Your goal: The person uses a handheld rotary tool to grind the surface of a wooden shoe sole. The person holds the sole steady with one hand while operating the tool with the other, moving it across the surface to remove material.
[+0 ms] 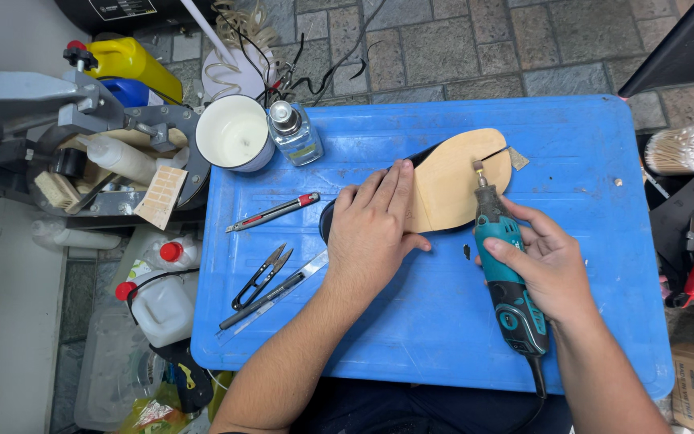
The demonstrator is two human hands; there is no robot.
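Shoe sole (pixel 451 181), tan, flat, pinned by left hand (pixel 373 229); right hand (pixel 552 269) gripping teal rotary tool (pixel 508 273); blue surface (pixel 443 337), cobbled floor (pixel 475 44)

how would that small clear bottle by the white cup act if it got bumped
The clear bottle looks squat and partly filled, so probably stable, though its smooth sides could be slippery. It stands close to the white cup, so a bump might knock them together.
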